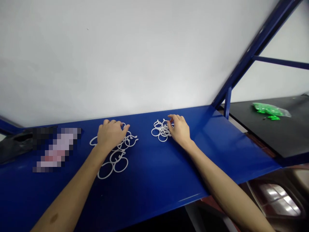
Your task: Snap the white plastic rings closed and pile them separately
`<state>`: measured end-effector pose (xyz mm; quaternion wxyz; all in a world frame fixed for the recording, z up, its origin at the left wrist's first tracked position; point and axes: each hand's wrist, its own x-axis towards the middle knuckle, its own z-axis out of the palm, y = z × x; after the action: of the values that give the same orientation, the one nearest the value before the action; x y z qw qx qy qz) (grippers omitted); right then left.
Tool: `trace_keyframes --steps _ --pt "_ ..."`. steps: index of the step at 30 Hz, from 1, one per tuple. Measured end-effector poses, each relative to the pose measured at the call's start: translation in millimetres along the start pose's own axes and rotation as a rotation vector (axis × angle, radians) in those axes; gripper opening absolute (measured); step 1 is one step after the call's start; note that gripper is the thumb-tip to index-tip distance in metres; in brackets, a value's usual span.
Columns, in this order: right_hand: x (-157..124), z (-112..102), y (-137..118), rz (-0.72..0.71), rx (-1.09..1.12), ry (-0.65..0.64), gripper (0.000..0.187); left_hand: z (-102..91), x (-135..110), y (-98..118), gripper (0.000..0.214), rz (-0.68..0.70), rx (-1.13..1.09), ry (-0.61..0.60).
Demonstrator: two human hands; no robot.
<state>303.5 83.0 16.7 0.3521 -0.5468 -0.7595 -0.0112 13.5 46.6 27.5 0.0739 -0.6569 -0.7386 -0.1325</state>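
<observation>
Two loose clusters of white plastic rings with small clip-like ends lie on a blue tabletop. My left hand [109,133] rests over the left cluster [120,166], its thumb spread away from the fingers. Its palm and fingers cover part of those rings, and the fingertips are partly hidden. At the right edge of the smaller right cluster [163,139] is my right hand [180,129], its fingers curved and a gap showing between thumb and index finger. No ring is visibly lifted in either hand.
A black plastic bag [16,146] lies at the left of the blue table [164,174], beside a blurred-out item [58,149]. A white wall stands behind, with a blue frame post [246,54] at right. A bag of green pieces [270,109] sits on a black table [263,132].
</observation>
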Motion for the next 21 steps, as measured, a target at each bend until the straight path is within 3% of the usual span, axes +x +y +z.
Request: trace_keyframes --steps 4,8,11,13,17,19,21 --pt "0.7 7.9 9.1 0.032 -0.016 -0.055 0.020 15.5 25.7 -1.1 0.032 -0.030 -0.009 -0.066" --pt "1.0 6.2 5.6 -0.018 -0.019 0.034 0.020 9.0 24.1 4.8 0.018 0.024 -0.074 -0.010" --pt "-2.8 -2.9 -10.4 -0.100 0.111 0.052 0.020 -10.0 1.5 15.3 0.015 0.183 -0.287 0.074" --pt "-10.0 -9.8 -26.2 -0.200 0.293 -0.012 0.022 -22.8 -20.4 24.9 0.021 0.223 -0.435 0.017" --pt "-32.2 -15.8 -55.9 -0.416 0.596 -0.275 0.030 -33.8 -58.2 40.4 0.036 0.186 -0.709 -0.212" --pt "-42.3 -13.2 -64.7 -0.413 0.671 -0.347 0.027 -30.7 -68.0 43.8 0.044 0.116 -0.882 -0.215" --pt "-48.7 -8.3 -68.8 -0.320 0.743 -0.345 0.024 -24.6 -73.0 45.0 0.048 0.021 -1.043 -0.157"
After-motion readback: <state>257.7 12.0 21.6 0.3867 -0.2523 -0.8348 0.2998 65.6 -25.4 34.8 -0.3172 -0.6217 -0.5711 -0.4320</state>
